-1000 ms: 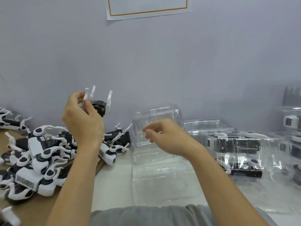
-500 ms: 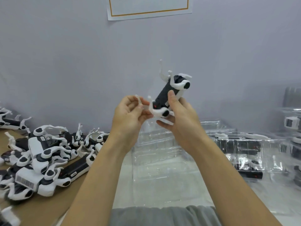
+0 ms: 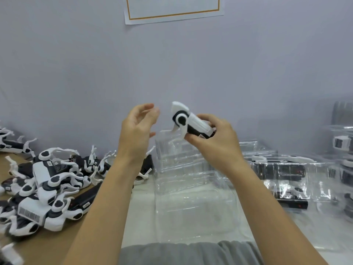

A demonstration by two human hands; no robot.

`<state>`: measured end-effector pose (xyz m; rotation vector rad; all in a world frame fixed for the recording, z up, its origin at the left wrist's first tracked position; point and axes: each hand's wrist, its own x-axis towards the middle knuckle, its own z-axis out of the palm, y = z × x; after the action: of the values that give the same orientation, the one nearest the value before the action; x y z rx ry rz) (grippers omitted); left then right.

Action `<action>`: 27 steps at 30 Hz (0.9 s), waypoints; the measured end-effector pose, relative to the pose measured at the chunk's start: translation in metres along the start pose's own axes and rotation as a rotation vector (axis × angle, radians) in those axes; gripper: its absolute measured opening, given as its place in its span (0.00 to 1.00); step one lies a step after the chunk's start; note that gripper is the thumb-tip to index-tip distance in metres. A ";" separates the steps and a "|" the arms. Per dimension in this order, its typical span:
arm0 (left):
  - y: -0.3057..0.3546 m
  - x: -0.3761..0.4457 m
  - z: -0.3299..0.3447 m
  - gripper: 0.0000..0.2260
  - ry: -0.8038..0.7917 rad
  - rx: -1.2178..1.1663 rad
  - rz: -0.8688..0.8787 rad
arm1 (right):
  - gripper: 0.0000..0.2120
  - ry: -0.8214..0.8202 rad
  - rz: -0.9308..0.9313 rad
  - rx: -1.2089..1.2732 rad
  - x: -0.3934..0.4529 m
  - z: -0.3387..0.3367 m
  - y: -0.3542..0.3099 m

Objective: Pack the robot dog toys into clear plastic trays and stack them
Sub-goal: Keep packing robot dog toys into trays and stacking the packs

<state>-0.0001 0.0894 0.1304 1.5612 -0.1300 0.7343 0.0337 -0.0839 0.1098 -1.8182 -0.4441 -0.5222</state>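
My right hand (image 3: pixel 214 139) grips a white and black robot dog toy (image 3: pixel 188 121) in the air above an open clear plastic tray (image 3: pixel 193 190). The toy's legs look folded against its body. My left hand (image 3: pixel 139 128) hovers just left of the toy with relaxed, slightly curled fingers and holds nothing. The tray lies on the table straight in front of me, its lid standing up at the back.
A heap of loose robot dog toys (image 3: pixel 47 184) covers the brown board on the left. Packed clear trays (image 3: pixel 286 178) with toys are stacked on the right. More stacked trays (image 3: pixel 343 142) stand at the far right. A wall closes off the back.
The toy passed from my left hand to both hands and now sits in my right hand alone, turned over. My left hand has let go and drawn slightly left.
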 end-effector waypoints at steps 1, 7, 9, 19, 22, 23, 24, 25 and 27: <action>-0.001 0.001 -0.001 0.22 -0.053 0.066 0.004 | 0.19 -0.019 -0.014 -0.049 -0.001 0.002 -0.001; -0.012 -0.005 0.007 0.22 -0.201 0.206 -0.102 | 0.23 -0.104 -0.108 -0.106 -0.007 0.011 -0.002; -0.018 -0.005 0.008 0.17 -0.158 0.188 -0.089 | 0.24 -0.099 -0.111 -0.108 -0.006 0.011 -0.001; -0.013 -0.007 0.003 0.15 -0.298 0.140 0.033 | 0.17 -0.162 -0.143 -0.028 0.000 0.000 0.004; -0.012 -0.006 0.003 0.10 -0.322 0.085 0.023 | 0.14 -0.219 -0.129 -0.030 0.001 -0.010 0.008; -0.012 -0.006 0.004 0.10 -0.313 0.093 0.019 | 0.13 -0.229 -0.125 -0.039 0.001 -0.012 0.009; -0.013 -0.005 0.006 0.11 -0.307 0.106 0.014 | 0.13 -0.230 -0.124 -0.056 0.001 -0.014 0.009; -0.013 -0.005 0.007 0.11 -0.305 0.118 0.010 | 0.13 -0.229 -0.126 -0.074 0.001 -0.016 0.010; -0.014 -0.006 0.008 0.12 -0.300 0.129 -0.002 | 0.12 -0.239 -0.145 -0.116 0.001 -0.017 0.010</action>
<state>0.0051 0.0822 0.1161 1.7886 -0.3072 0.5103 0.0377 -0.1030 0.1070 -1.9787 -0.7259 -0.4376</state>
